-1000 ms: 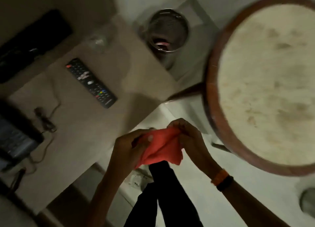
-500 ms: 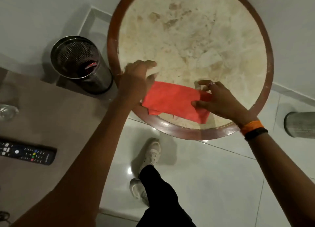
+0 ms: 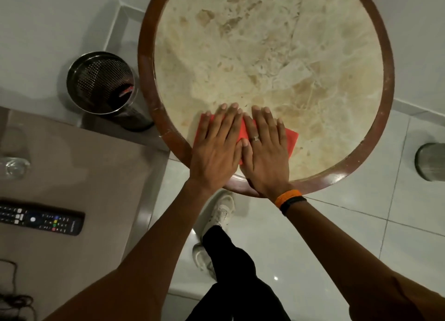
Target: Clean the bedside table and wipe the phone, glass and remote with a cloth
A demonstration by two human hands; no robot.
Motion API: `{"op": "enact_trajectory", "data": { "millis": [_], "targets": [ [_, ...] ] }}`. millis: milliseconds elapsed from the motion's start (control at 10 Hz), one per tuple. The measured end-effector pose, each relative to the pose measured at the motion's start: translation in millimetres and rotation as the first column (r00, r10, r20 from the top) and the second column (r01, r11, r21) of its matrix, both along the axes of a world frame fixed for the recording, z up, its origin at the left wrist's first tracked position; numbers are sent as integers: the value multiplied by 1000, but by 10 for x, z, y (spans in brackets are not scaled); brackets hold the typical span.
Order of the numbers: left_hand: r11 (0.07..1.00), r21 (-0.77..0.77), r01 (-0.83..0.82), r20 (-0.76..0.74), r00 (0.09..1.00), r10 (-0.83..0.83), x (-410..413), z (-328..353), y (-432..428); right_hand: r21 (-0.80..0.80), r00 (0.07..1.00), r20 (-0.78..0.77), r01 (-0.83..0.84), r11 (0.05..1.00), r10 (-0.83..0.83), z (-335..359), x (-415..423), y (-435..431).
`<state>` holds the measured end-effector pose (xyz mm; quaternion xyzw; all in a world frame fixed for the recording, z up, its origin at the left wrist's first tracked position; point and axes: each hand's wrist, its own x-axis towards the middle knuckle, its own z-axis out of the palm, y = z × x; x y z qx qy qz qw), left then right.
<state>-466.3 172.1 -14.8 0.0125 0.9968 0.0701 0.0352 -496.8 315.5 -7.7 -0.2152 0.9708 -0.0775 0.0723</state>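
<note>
A red cloth (image 3: 291, 139) lies flat near the front edge of a round marble table (image 3: 385, 84) with a brown wooden rim. My left hand (image 3: 218, 145) and my right hand (image 3: 266, 149) press on the cloth side by side, palms down and fingers stretched out, covering most of it. On the brown bedside table (image 3: 96, 176) at the left lie a black remote (image 3: 41, 220) and, at the far left edge, a clear glass (image 3: 14, 167). No phone is in view.
A metal mesh bin (image 3: 106, 89) stands on the floor between the two tables. Another metal cylinder (image 3: 431, 161) stands at the right edge. Black cables (image 3: 12, 299) lie at the bedside table's lower left. My leg and white shoes (image 3: 222, 210) are on the white tiles below.
A second ago both hands held the bunched cloth in the air. It then went onto the round table, and now both hands lie flat on it, close together.
</note>
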Motion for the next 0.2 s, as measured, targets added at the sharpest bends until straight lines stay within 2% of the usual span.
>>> {"op": "enact_trajectory", "data": {
  "millis": [100,200],
  "targets": [
    [999,43,15,42,999,-17,-8,176,-65,-13,1000,1,-5,1000,5,85,5,-19],
    [993,66,-97,42,995,94,27,447,-185,-19,999,22,-29,999,29,310,-14,-96]
  ]
}}
